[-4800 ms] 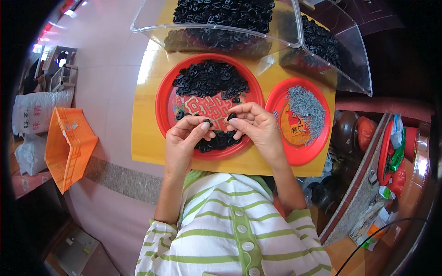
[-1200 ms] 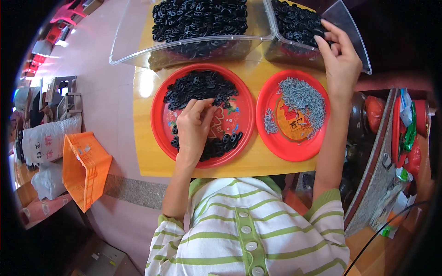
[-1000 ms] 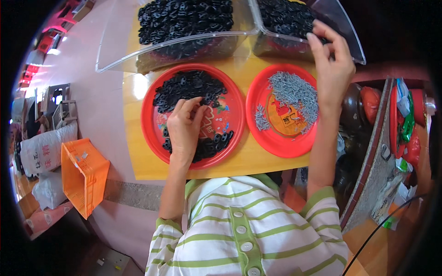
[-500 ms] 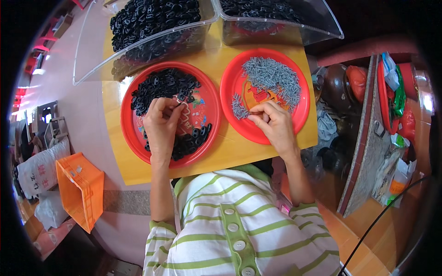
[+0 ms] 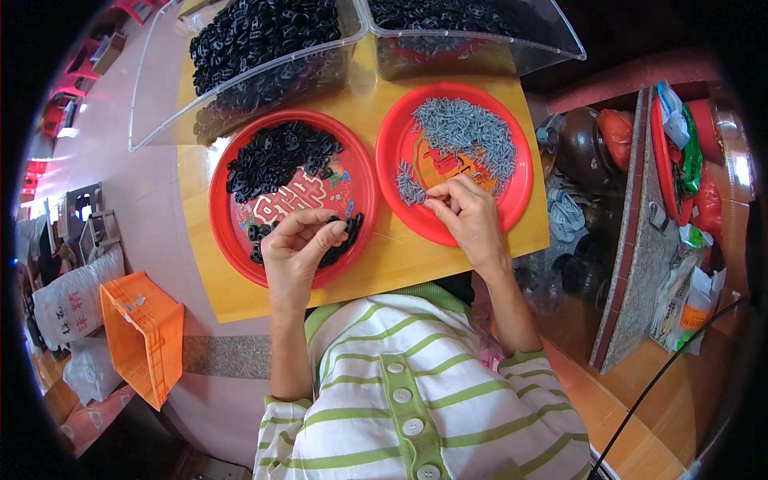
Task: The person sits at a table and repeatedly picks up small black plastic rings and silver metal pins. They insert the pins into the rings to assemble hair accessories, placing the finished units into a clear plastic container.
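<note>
My left hand [image 5: 298, 244] rests over the near rim of a red round tray [image 5: 232, 240] with small black plastic parts [image 5: 276, 152], its fingertips pinched on one black part [image 5: 342, 228]. My right hand [image 5: 466, 214] hovers over a second red tray [image 5: 512, 188] heaped with small grey screws [image 5: 464, 140], thumb and fingers pinched on a grey screw at the pile's near edge. Both trays sit side by side on a yellow tabletop [image 5: 400, 260].
Two clear plastic bins [image 5: 160, 96] of black parts [image 5: 264, 36] stand behind the trays. An orange crate [image 5: 144, 336] and white sacks [image 5: 68, 308] lie on the floor at left. Cluttered shelves [image 5: 680, 184] stand to the right.
My right hand came back from the far right bin to the grey screw tray and pinched there. My left hand stayed at the black-parts tray.
</note>
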Demonstrator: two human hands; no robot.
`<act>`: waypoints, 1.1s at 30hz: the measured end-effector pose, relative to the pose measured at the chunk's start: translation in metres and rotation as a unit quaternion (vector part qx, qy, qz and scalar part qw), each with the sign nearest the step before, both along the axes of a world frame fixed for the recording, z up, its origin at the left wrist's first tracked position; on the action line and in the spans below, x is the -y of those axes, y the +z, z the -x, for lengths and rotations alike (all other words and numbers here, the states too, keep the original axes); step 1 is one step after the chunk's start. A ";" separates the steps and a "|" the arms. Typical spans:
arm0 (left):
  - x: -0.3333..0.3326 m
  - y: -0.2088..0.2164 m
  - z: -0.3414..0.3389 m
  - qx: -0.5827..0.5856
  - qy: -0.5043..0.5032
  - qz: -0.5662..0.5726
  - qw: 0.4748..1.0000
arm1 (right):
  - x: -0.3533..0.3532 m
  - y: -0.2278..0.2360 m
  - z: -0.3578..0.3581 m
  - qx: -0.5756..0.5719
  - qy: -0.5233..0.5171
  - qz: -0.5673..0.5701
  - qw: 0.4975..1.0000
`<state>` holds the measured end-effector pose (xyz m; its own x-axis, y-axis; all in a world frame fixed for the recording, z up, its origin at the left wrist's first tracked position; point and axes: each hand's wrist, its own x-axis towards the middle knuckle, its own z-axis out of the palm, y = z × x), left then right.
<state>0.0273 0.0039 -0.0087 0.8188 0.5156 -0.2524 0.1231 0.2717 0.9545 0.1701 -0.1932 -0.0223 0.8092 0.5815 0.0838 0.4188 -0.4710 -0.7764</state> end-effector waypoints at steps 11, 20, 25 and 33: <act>0.016 -0.003 -0.004 -0.012 -0.029 0.066 0.997 | -0.001 -0.001 -0.003 -0.033 -0.001 0.017 0.999; 0.012 0.001 -0.004 -0.009 -0.030 0.083 0.996 | 0.001 0.001 -0.007 -0.005 0.034 0.021 0.999; 0.012 -0.001 -0.004 0.013 -0.032 0.141 0.989 | 0.001 0.003 -0.005 0.037 0.038 0.055 0.997; 0.012 -0.004 -0.003 0.025 -0.039 0.145 0.988 | 0.006 0.011 -0.002 0.007 0.048 0.056 0.997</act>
<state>0.0306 -0.0081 -0.0124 0.8682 0.3630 -0.3383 0.1085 0.5263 0.8433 0.1725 -0.1995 -0.0109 0.7485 0.6627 0.0249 0.4772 -0.5121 -0.7141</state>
